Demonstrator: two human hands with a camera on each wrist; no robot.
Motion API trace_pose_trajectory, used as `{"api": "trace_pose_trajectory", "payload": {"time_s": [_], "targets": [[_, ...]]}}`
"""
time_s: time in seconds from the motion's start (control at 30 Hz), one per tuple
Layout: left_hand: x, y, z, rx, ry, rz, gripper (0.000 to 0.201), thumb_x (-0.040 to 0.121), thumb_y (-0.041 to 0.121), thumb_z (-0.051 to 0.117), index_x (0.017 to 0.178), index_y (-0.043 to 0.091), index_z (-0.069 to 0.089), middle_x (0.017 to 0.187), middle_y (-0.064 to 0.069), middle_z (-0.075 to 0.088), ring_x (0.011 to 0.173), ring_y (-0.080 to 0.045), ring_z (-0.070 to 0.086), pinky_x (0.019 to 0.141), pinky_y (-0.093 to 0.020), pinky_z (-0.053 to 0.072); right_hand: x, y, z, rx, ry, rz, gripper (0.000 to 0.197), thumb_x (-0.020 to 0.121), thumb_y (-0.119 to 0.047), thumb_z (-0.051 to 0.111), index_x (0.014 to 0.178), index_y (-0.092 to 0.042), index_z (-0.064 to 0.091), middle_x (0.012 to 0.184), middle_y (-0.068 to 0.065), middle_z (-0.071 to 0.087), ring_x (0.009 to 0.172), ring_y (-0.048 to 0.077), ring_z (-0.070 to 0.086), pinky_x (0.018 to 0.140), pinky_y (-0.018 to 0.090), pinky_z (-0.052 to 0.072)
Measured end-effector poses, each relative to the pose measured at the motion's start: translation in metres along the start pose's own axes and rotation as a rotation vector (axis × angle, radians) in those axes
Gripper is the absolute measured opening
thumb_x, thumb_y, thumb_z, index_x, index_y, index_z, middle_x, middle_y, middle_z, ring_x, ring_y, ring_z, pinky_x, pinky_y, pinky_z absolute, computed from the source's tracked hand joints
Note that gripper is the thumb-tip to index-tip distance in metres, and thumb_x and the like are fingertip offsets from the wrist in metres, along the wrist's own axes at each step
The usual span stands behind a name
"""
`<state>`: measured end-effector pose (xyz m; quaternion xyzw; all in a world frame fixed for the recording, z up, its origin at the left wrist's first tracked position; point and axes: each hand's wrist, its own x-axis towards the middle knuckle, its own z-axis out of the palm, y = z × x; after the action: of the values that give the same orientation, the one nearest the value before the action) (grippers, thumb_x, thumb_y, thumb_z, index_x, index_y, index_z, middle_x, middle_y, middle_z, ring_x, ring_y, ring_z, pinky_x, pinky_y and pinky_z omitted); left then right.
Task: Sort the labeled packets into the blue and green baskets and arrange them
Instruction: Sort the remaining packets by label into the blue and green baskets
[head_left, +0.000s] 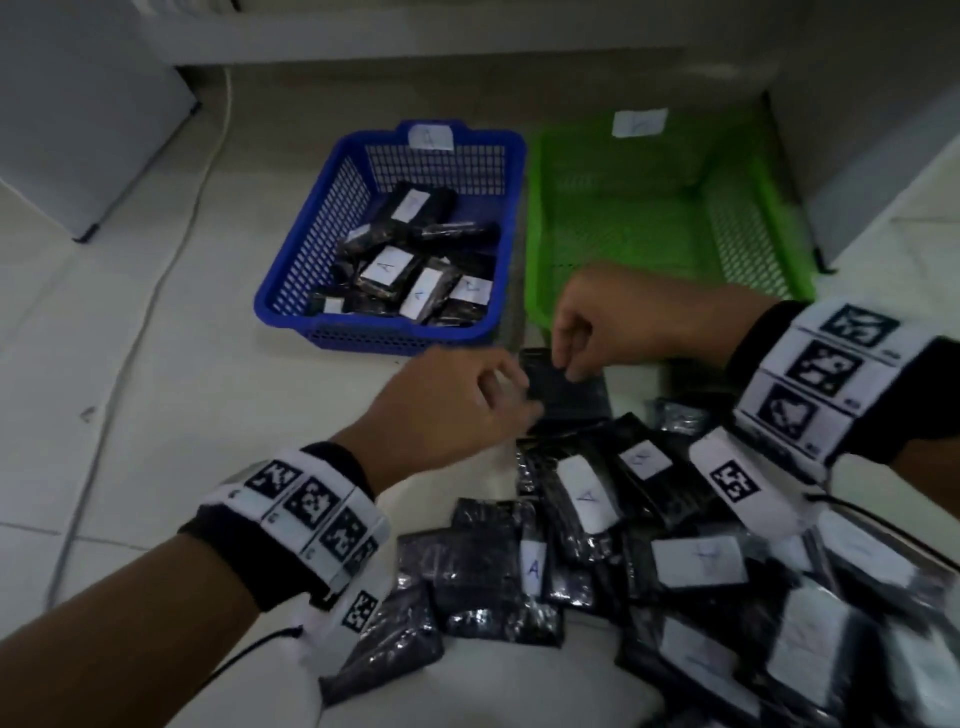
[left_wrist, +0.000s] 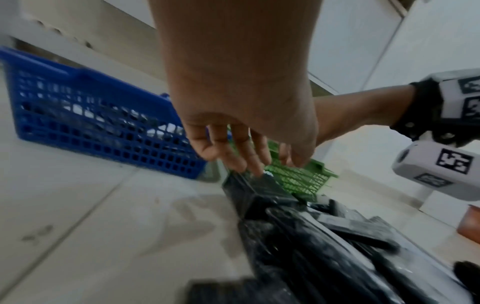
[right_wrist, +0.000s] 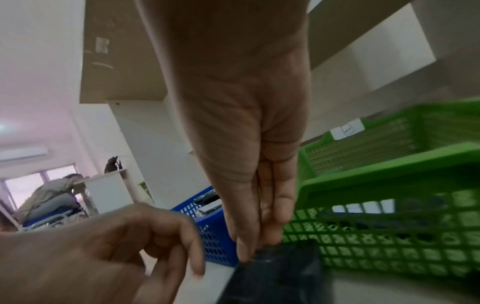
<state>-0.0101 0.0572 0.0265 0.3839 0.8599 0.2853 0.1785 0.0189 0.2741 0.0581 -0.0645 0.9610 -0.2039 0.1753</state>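
A black packet stands on edge on the floor in front of the two baskets. My right hand pinches its top edge between thumb and fingers. My left hand reaches in from the left, its loosely bent fingertips at the packet's left corner. The blue basket holds several black packets with white "A" labels. Where it shows, the green basket looks bare; my right hand hides its near part. A pile of labelled black packets lies near me.
Each basket has a paper tag on its far rim, blue and green. A white cable runs over the tiled floor at the left, beside a white cabinet. A seated person is far off in the right wrist view.
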Motion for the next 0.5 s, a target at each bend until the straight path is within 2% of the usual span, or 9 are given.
{"api": "trace_pose_trajectory", "payload": {"time_s": [0.07,0.13,0.2,0.27,0.33,0.4,0.43,0.5], "targets": [[-0.002,0.012,0.017,0.031,-0.167,-0.083,0.045,0.074,0.072,0.073,0.099,0.036,0.067,0.081,0.016,0.071,0.067,0.003,0.063,0.066,-0.025,0.053,-0.018,0.008,0.002,-0.044,-0.044,0.030,0.016,0.066,-0.020,0.089,0.076,-0.021,0.077,0.062,-0.009,0.070,0.059,0.003,0.066,0.058,0.021,0.049],[-0.003,0.021,0.030,0.147,-0.322,-0.170,0.066,0.064,0.086,0.067,0.110,0.039,0.061,0.093,0.018,0.067,0.081,0.000,0.063,0.074,-0.028,0.055,-0.033,0.014,0.003,-0.043,-0.085,0.056,0.020,0.064,-0.024,0.091,0.078,-0.021,0.076,0.067,-0.009,0.072,0.064,0.005,0.068,0.062,0.023,0.053],[-0.004,0.029,0.040,0.211,-0.442,-0.217,0.073,0.063,0.088,0.066,0.117,0.038,0.058,0.103,0.016,0.063,0.092,-0.005,0.062,0.081,-0.030,0.055,-0.045,0.020,0.012,-0.071,-0.140,0.068,0.029,0.064,-0.031,0.091,0.086,-0.020,0.076,0.079,-0.008,0.073,0.073,0.007,0.068,0.069,0.026,0.055],[-0.002,0.033,0.042,0.176,-0.493,-0.258,0.069,0.067,0.079,0.072,0.114,0.030,0.064,0.107,0.008,0.068,0.096,-0.011,0.064,0.088,-0.037,0.055,-0.052,0.027,0.027,-0.109,-0.189,0.079,0.046,0.064,-0.039,0.090,0.100,-0.017,0.072,0.095,-0.004,0.070,0.087,0.014,0.066,0.078,0.032,0.055],[0.001,0.031,0.038,0.051,-0.495,-0.299,0.065,0.067,0.067,0.081,0.109,0.019,0.070,0.106,0.002,0.073,0.098,-0.014,0.067,0.095,-0.042,0.054,-0.055,0.034,0.040,-0.084,-0.185,0.111,0.058,0.063,-0.042,0.089,0.108,-0.017,0.062,0.103,-0.002,0.063,0.093,0.020,0.061,0.080,0.037,0.054],[0.007,0.031,0.029,-0.137,-0.494,-0.322,0.052,0.071,0.050,0.087,0.109,0.018,0.071,0.105,0.001,0.076,0.100,-0.015,0.070,0.097,-0.039,0.055,-0.057,0.040,0.047,-0.035,-0.185,0.145,0.066,0.063,-0.039,0.090,0.113,-0.021,0.052,0.101,-0.003,0.058,0.093,0.021,0.058,0.076,0.035,0.051],[0.009,0.033,0.023,-0.228,-0.501,-0.342,0.048,0.075,0.042,0.086,0.114,0.019,0.070,0.107,-0.002,0.076,0.101,-0.016,0.071,0.095,-0.037,0.055,-0.059,0.042,0.051,-0.019,-0.204,0.160,0.071,0.063,-0.039,0.089,0.118,-0.021,0.048,0.102,-0.003,0.057,0.094,0.021,0.057,0.077,0.034,0.051],[0.013,0.034,0.009,-0.417,-0.514,-0.399,0.042,0.085,0.031,0.079,0.124,0.024,0.065,0.111,-0.003,0.076,0.103,-0.016,0.071,0.092,-0.032,0.055,-0.062,0.043,0.056,0.023,-0.219,0.208,0.079,0.065,-0.042,0.088,0.126,-0.021,0.043,0.112,0.000,0.058,0.099,0.022,0.057,0.085,0.035,0.052]]}}
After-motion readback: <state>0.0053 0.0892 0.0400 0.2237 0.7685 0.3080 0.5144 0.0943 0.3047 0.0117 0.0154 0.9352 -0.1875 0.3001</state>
